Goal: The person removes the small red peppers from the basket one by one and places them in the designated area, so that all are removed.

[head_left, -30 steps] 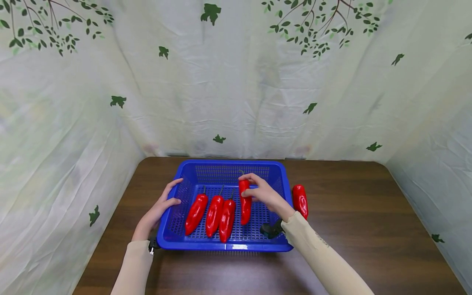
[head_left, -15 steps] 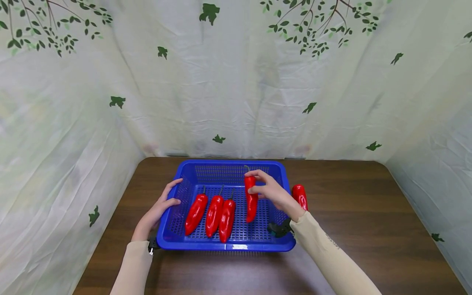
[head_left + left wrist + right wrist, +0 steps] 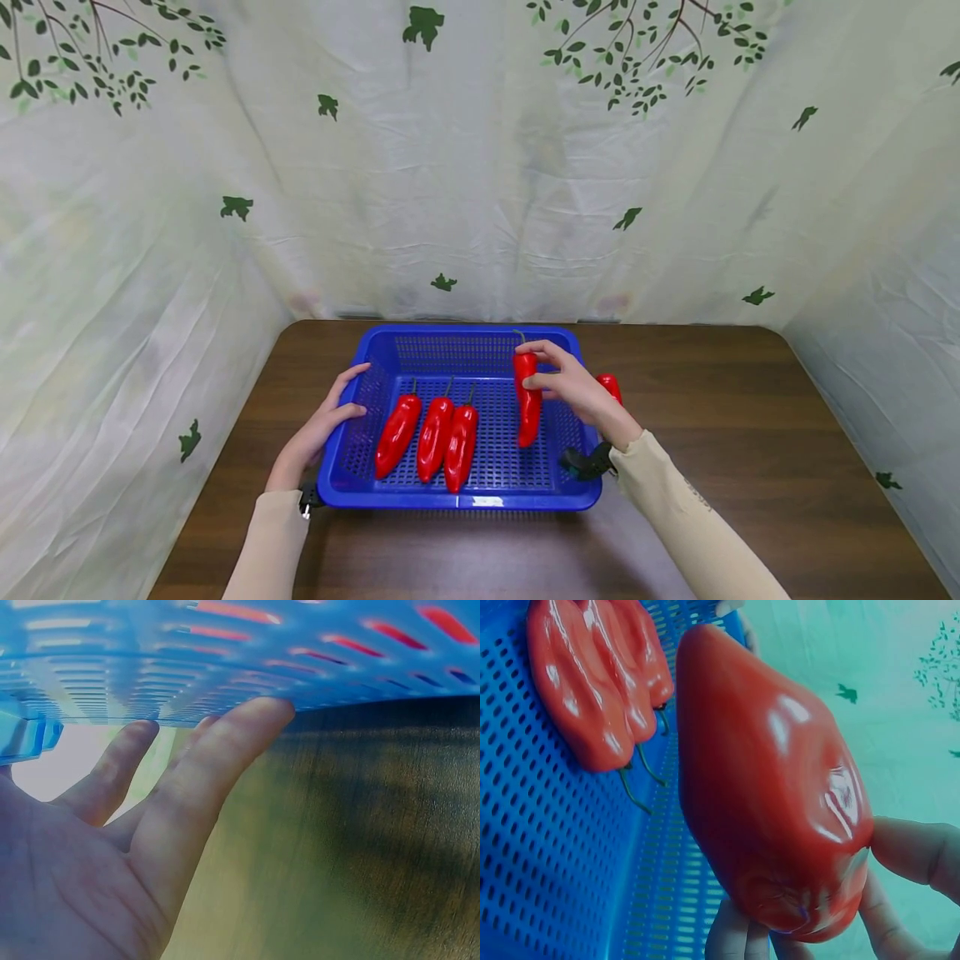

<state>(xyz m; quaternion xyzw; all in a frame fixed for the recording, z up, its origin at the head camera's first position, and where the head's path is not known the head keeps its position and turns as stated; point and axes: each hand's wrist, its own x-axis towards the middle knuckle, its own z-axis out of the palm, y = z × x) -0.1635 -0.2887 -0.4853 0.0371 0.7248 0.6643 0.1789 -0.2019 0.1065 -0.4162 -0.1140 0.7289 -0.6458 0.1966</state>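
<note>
My right hand point(image 3: 576, 390) pinches a red chili pepper point(image 3: 529, 412) near its stem end, over the right half of a blue plastic basket point(image 3: 405, 500). The pepper hangs with its stem up and its tip down; in the right wrist view the held pepper point(image 3: 757, 757) fills the middle, thumb and fingers around its wide end. Three more red peppers point(image 3: 398, 437) lie side by side in the basket's left half. My left hand point(image 3: 322, 427) grips the basket's left side, thumb over the rim; in the left wrist view its fingers point(image 3: 187, 795) reach beneath the perforated wall.
Another red pepper point(image 3: 611, 386) lies on the brown wooden table point(image 3: 750, 433) just right of the basket, mostly hidden by my right wrist. Pale leaf-printed cloth point(image 3: 480, 183) hangs behind the table and on both sides.
My right hand has moved right and slightly away from me with the pepper, now covering more of the pepper outside the basket. The left hand and the three peppers have stayed put.
</note>
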